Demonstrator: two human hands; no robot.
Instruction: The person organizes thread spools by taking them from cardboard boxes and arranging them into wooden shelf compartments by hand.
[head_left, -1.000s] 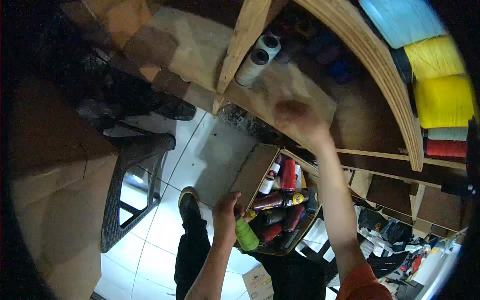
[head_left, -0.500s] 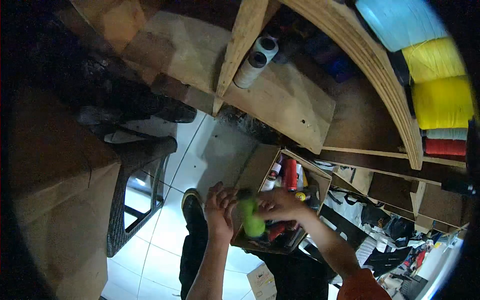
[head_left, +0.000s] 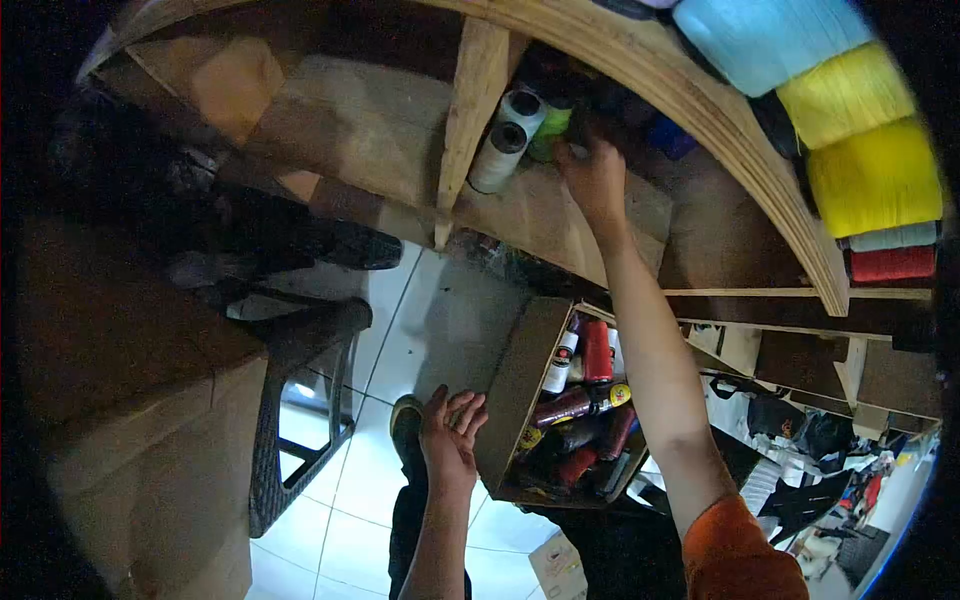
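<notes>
A green thread spool (head_left: 548, 132) stands on the wooden shelf (head_left: 520, 215), beside two white spools (head_left: 498, 157). My right hand (head_left: 594, 178) reaches in at the green spool, its fingers closed around the spool's near side. Below, my left hand (head_left: 453, 425) is palm up with its fingers spread, holding nothing, just left of a cardboard box (head_left: 515, 375). Inside the box lie several spools, among them a red one (head_left: 597, 350), a white one (head_left: 561, 362) and a dark maroon one (head_left: 562, 407).
Large blue (head_left: 765, 35) and yellow (head_left: 875, 180) spools sit on the upper shelf at right. A black stool (head_left: 305, 400) and a large carton (head_left: 160, 470) stand at left. Bags and clutter (head_left: 800, 430) fill the lower right.
The green spool has gone from my left hand to my right hand and up to the shelf by the white spools. My left hand now lies open, and the view has shifted slightly.
</notes>
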